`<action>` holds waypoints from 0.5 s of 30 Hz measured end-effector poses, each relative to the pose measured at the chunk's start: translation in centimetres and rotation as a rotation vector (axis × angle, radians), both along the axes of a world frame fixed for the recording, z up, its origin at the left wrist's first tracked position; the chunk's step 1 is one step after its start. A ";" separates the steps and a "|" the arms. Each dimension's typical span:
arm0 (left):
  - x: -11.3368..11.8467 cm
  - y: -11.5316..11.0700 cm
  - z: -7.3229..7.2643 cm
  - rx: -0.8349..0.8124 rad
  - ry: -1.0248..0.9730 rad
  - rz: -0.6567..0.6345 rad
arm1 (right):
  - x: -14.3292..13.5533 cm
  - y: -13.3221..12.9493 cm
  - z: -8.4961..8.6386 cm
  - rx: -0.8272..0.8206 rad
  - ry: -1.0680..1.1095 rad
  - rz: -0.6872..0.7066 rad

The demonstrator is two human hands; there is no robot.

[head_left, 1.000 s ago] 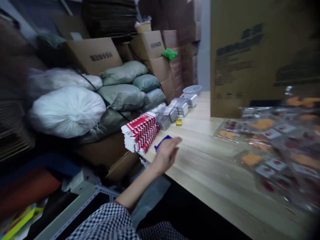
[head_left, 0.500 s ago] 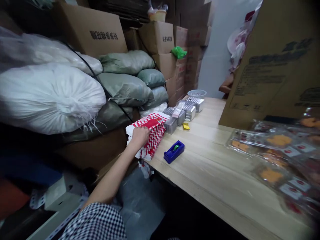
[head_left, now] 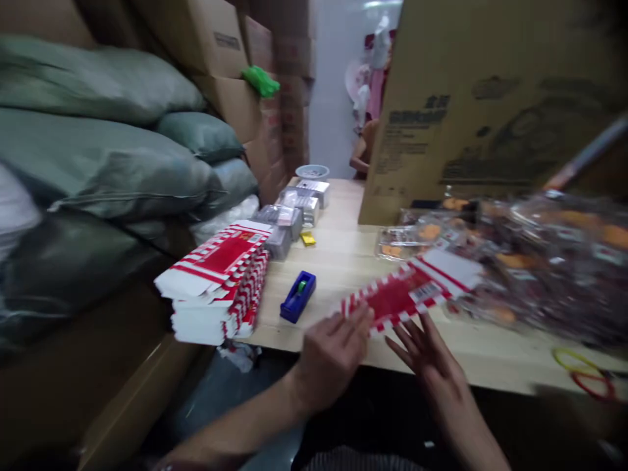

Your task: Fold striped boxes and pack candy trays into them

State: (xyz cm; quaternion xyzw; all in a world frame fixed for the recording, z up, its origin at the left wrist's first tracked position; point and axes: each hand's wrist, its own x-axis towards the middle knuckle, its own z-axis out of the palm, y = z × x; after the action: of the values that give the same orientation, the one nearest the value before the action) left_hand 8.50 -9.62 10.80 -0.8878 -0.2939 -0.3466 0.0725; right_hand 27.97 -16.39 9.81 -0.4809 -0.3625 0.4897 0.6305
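Red-and-white flattened carton [head_left: 407,291] hangs above bench [head_left: 338,226], right of blue tape dispenser [head_left: 298,296]; left hand [head_left: 336,356] pinches near end, right hand [head_left: 434,363] spread beneath, contact unclear. Step seems carton handling; next likely calls for two-handed grip.

Pale wall [head_left: 330,118] at the far end.
Sacks [head_left: 98,157] and cartons [head_left: 226,108] piled left; a table [head_left: 341,235] runs from near to far.
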 end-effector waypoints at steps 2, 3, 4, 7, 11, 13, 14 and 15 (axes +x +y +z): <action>2.8 -1.6 -2.0 -0.137 -0.013 -0.118 | -0.8 1.1 -0.7 -0.097 -0.010 -0.223; 3.4 -2.1 -2.6 -0.225 -0.034 -0.173 | -0.8 1.4 -0.9 -0.118 0.008 -0.327; 3.7 -2.2 -2.9 -0.315 -0.080 -0.212 | -0.4 1.5 -1.2 -0.134 0.037 -0.379; 3.4 -0.9 -3.2 -0.567 -0.343 -0.163 | 1.7 0.5 -1.4 -0.149 0.133 -0.280; 3.9 0.3 -5.0 -0.928 -0.578 -0.073 | 3.2 -1.3 -1.6 -0.205 0.145 -0.076; 4.9 -0.4 -6.8 -1.112 -0.620 -0.123 | 2.8 -1.5 -2.0 -0.224 0.114 -0.056; 5.4 -1.0 -7.7 -1.176 -0.647 -0.129 | 2.5 -1.5 -2.3 -0.231 0.094 -0.054; 5.9 -1.6 -8.5 -1.217 -0.679 -0.122 | 2.2 -1.4 -2.7 -0.236 0.070 -0.060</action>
State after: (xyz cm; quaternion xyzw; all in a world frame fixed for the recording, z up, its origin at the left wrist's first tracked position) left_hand 14.43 -11.23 2.29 -0.6281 -0.3920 -0.3819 -0.5532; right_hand 30.16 -17.79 7.15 -0.5451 -0.2655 0.5263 0.5961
